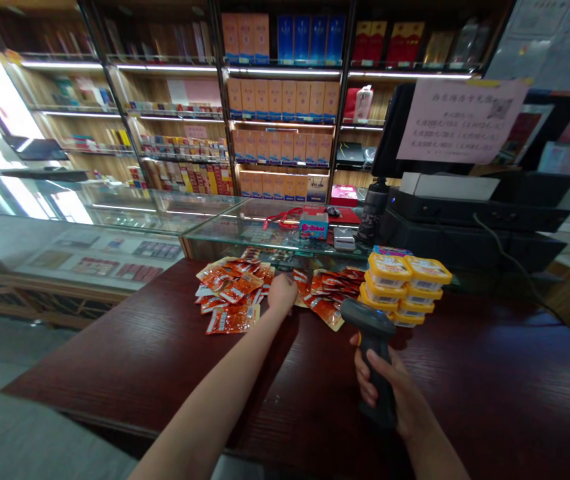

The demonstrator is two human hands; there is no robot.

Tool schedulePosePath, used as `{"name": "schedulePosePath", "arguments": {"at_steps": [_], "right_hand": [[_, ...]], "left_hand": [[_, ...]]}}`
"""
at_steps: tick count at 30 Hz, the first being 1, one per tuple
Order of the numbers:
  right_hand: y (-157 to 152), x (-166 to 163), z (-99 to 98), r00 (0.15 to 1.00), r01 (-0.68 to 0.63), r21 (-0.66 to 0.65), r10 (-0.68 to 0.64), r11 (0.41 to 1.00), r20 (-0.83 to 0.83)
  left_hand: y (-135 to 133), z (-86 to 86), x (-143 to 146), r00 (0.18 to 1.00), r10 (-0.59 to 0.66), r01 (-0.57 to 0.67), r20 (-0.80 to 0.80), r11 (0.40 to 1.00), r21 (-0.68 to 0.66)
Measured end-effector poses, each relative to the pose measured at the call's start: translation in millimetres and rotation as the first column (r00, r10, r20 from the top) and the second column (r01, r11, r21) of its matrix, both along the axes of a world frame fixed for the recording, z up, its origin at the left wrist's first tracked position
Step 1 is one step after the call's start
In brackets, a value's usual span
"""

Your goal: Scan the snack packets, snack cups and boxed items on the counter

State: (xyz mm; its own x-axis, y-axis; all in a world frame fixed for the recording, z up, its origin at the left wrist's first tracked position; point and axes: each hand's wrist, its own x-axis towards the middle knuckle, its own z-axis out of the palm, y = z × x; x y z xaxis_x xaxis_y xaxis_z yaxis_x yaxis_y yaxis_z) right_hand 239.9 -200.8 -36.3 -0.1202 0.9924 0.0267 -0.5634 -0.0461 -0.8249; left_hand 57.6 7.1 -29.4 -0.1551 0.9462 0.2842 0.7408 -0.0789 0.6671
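Note:
My right hand is wrapped round the grip of a black barcode scanner, whose head points left toward the packets. My left hand reaches between two piles of orange snack packets; its fingers are curled and mostly turned away, so what they hold, if anything, is hidden. One pile of packets lies to its left, loosely overlapping. The other packets lie just to its right. Beyond the scanner, yellow-lidded plastic tubs stand stacked in two columns.
The dark wooden counter carries all this. Behind it is a glass display case with a small blue-pink box. At the right stand a monitor with a paper notice and black till equipment. Shelves of boxed goods line the wall.

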Motion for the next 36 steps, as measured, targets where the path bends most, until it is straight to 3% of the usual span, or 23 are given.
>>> {"name": "schedulePosePath", "arguments": {"at_steps": [4, 8, 14, 22, 36], "right_hand": [[-1, 0, 0.3, 1.0, -0.01, -0.015, 0.011, 1.0, 0.01], [0, -1, -0.4, 0.999, 0.0, -0.047, 0.002, 0.999, 0.04], [3, -1, -3.8, 0.99, 0.013, -0.096, 0.001, 0.995, 0.144], [0, -3, -3.0, 0.979, -0.028, -0.115, 0.05, 0.993, 0.2], [-1, -1, -1.1, 0.983, 0.007, -0.125, 0.016, 0.992, 0.182]], "left_hand": [[-14, 0.9, -21, 0.97, -0.065, 0.019, 0.233, 0.98, 0.196], [-35, -10.5, -33, 0.871, -0.163, 0.095, 0.463, 0.981, 0.167], [-47, -15.6, -32, 0.937, -0.155, 0.06, 0.313, 0.954, 0.294], [-49, -16.2, -29, 0.954, -0.16, 0.079, 0.254, 0.95, 0.303], [-50, -16.3, -28, 0.946, -0.202, 0.119, 0.254, 0.944, 0.307]]}}
